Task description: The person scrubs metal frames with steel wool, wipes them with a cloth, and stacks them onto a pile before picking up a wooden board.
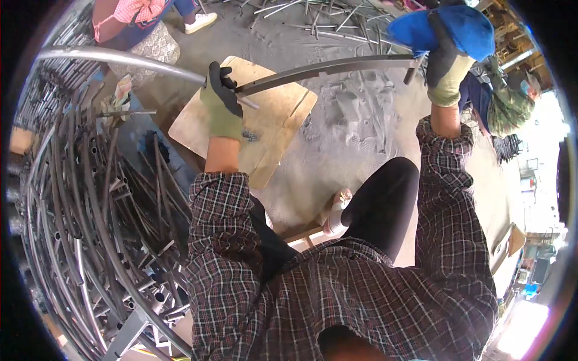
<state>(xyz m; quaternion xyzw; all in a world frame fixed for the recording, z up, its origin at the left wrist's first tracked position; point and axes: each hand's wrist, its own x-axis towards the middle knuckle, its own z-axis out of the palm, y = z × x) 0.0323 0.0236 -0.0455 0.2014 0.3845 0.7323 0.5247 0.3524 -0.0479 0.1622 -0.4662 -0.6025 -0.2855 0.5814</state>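
My left hand, in a grey-green glove with dark fingers, is closed round a metal piece. A pale round tube runs from it to the upper left, and a dark curved bar reaches right. Whether tube and bar are joined is hidden by the glove. My right hand, gloved too, grips a bunched blue cloth at the upper right. Just beside the cloth is the bar's far end, with a short stub pointing down. Below the left hand lies a tan board.
A dense heap of curved metal tubes fills the left side. More loose rods lie on the dusty floor at the top. One person is at the upper left; another, in camouflage clothing, is at the right.
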